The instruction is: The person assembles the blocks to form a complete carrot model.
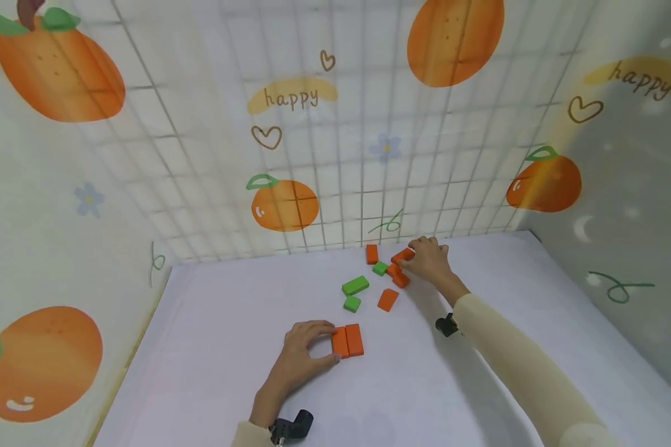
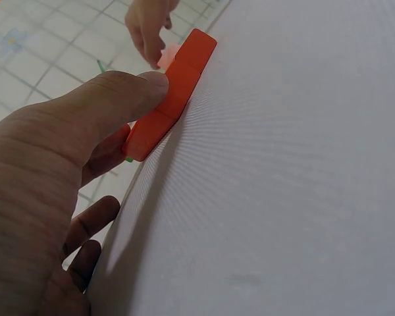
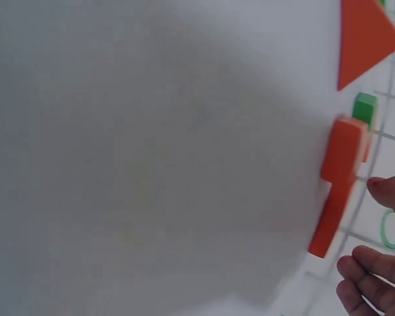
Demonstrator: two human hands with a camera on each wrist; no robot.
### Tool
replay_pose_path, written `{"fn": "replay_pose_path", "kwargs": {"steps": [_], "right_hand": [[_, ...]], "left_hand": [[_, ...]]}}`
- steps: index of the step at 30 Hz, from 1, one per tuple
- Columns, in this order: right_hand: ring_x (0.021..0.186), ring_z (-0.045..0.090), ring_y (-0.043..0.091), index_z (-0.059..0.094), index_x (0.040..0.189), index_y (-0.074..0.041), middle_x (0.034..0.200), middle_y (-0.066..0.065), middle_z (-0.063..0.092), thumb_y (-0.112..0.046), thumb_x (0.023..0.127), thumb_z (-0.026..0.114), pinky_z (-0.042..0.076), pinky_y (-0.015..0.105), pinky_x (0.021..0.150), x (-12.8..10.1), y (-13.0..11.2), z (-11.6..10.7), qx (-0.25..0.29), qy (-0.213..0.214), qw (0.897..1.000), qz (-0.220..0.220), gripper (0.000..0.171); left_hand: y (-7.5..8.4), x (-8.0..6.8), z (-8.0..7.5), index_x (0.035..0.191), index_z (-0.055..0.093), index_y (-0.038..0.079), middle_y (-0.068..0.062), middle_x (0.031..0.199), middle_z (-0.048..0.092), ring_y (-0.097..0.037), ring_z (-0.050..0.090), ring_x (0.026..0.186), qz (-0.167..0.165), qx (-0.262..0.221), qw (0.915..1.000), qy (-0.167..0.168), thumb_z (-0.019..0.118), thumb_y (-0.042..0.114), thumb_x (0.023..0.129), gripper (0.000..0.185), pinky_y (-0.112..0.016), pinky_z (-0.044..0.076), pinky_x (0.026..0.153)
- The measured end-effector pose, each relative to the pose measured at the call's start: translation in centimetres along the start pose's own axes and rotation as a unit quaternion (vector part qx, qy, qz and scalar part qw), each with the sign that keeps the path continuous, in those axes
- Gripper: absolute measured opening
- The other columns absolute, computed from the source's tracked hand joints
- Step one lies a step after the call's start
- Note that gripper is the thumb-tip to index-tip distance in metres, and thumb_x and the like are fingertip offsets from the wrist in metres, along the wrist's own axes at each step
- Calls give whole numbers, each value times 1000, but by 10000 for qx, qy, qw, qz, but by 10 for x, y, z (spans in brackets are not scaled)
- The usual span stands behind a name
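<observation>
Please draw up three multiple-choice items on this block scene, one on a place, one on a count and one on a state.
1. Where is the right hand?
A. At the block cluster by the back wall
B. At the table's front edge
C. Raised above the table

2. How many green blocks show in the head view?
A. One
B. Three
C. Five

3. How do the two orange blocks at the left hand lie?
A. Stacked
B. Flat, side by side
C. Far apart

Answers:
1 A: it reaches the far orange pieces near the wall.
2 B: three lie mid-table.
3 B: they touch along their long sides, thumb and fingers against them.
</observation>
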State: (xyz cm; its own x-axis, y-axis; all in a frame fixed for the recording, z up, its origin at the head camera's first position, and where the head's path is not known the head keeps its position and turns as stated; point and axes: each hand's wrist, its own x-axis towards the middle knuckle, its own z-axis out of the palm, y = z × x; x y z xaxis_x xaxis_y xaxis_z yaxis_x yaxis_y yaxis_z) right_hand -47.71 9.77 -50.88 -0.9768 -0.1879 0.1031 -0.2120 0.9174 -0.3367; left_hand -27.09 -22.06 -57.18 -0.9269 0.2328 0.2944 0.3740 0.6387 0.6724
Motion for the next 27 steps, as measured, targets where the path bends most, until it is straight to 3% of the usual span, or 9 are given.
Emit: {"fn": "replay_pose_path", "kwargs": {"steps": [4,11,20,27], "right_hand": [[116,44,38,62,126,1,129,21,56,-45,87,73,30,62,96,5,4,12,-174,-162,9994,234,62],[106,44,37,64,109,1,108,17,57,-45,86,73,28,61,95,11,2,15,-204,-88,9994,278,52],[116,43,37,64,126,1,128,20,57,-48,83,77,29,60,94,1,-3,1,-69,170,9998,0,67],[123,41,38,64,129,-1,134,20,56,-41,83,80,28,59,94,-21,-12,-19,174,248,9986,-443,64]], "left_hand": [[-1,-3,3,122,68,33,21,130,58,-12,45,125,-60,-62,9999,-103,82,46,79,48,-52,27,105],[-6,1,2,123,67,36,24,130,56,-10,44,125,0,39,10000,-72,82,47,79,47,-50,27,106],[-2,3,-3,123,68,31,22,131,56,-11,44,126,-17,106,9998,-160,80,50,81,48,-51,27,108],[-3,3,-3,124,68,29,20,131,58,-13,45,125,99,77,9999,-119,82,45,80,48,-51,26,108]]}}
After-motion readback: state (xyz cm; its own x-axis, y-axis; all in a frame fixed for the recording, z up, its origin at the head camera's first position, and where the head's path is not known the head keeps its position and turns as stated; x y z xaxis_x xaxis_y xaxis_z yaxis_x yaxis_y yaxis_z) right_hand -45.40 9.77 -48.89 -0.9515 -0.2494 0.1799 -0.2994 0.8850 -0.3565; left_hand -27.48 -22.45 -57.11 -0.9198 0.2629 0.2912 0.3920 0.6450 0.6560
